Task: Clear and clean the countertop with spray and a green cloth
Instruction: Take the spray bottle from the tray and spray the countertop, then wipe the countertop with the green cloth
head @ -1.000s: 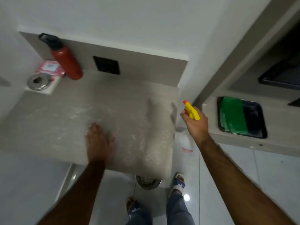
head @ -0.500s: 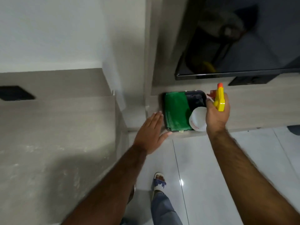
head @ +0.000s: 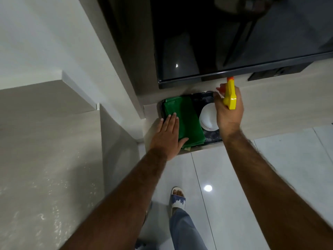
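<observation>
Compared with half a second ago, my left hand point(head: 168, 136) has moved forward from the shelf edge and now lies flat, fingers spread, on the folded green cloth point(head: 187, 120); nothing is gripped yet, and the thumb rests along the cloth's near edge. My right hand point(head: 228, 109) is closed around the neck of the white plastic spray bottle with a yellow trigger head and orange nozzle point(head: 229, 97), now held further over the tray. The bottle's round white body hangs below the fist, above the right half of the shallow black rectangular tray point(head: 209, 98).

The cloth covers the tray's left half. The tray sits on a pale wood-grain shelf point(head: 281, 105), its near edge at the shelf's front lip. Just above hangs a glossy black screen point(head: 234, 42), leaving little headroom over the nozzle. A beige wall panel stands close to the tray's left side.

To the far left, the matte grey stone-look countertop point(head: 45, 150) shows scattered wet droplets. Below lie shiny white floor tiles point(head: 225, 177) and one sandalled foot point(head: 177, 197)
</observation>
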{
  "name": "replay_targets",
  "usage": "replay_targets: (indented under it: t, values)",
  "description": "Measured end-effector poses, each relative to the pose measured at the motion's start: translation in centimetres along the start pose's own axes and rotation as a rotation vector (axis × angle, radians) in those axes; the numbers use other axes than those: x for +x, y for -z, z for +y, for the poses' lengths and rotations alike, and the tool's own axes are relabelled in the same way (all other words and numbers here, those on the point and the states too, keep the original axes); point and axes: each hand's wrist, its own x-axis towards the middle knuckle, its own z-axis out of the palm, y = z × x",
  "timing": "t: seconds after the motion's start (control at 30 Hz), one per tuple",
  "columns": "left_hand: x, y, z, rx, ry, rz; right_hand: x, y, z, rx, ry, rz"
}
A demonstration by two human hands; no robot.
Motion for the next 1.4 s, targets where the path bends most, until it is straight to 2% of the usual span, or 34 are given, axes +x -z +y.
replay_targets:
  t: [0.1,0.2,0.27,0.37,0.47,0.57,0.63,0.73,0.83,0.9,1.0,1.07,1.13,1.2,1.27,1.4]
  values:
    - [0.1,-0.1,0.1,-0.016,0.019,-0.013,-1.4,1.2,0.7,-0.009,-0.078,-0.070]
    - [0.2,0.0,0.1,-0.031,0.024,-0.025,-5.4,2.9,3.1,-0.111,-0.178,0.022]
    - [0.0,0.2,0.2,-0.035,0.033,-0.030,-8.2,3.3,4.7,-0.294,-0.155,-0.004]
    - [0.0,0.7,0.2,-0.057,0.044,-0.052,-10.6,2.1,6.0,-0.683,-0.062,-0.165]
    - [0.2,0.8,0.2,-0.057,0.048,-0.068,-10.5,0.1,5.1,-0.920,0.043,-0.179]
    - [0.4,1.0,0.3,-0.074,0.036,-0.076,-9.4,-0.7,4.2,-0.848,-0.100,-0.196]
    - [0.3,1.4,0.3,-0.155,0.046,-0.031,-9.0,-1.2,3.6,-0.631,-0.189,-0.185]
    - [-0.4,2.4,0.2,-0.518,0.230,0.157,-9.5,-2.5,1.0,-0.156,-0.346,-0.173]
    - [-1.9,4.4,-0.5,-1.022,0.411,0.355,-9.9,-4.3,-2.6,0.095,-0.376,-0.137]
    - [-3.2,5.6,-1.2,-1.304,0.500,0.411,-10.0,-5.1,-5.0,0.226,-0.393,-0.104]
    - [-5.3,6.7,-2.9,-1.590,0.717,0.347,-11.4,-5.6,-8.7,0.394,-0.377,-0.091]
    - [-7.1,7.3,-4.0,-1.917,0.797,0.165,-13.3,-5.9,-10.9,0.487,-0.338,-0.116]
    - [-10.2,7.9,-5.2,-2.328,0.688,-0.027,-15.5,-6.6,-12.6,0.517,-0.285,-0.191]
    - [-13.8,7.5,-6.8,-2.610,0.562,-0.030,-18.0,-7.9,-14.3,0.535,-0.242,-0.311]
    - [-17.5,6.4,-8.9,-2.741,0.526,0.168,-20.9,-9.7,-15.7,0.560,-0.261,-0.457]
    - [-25.6,3.8,-13.8,-2.814,0.567,0.616,-27.1,-13.5,-17.5,0.551,-0.326,-0.719]
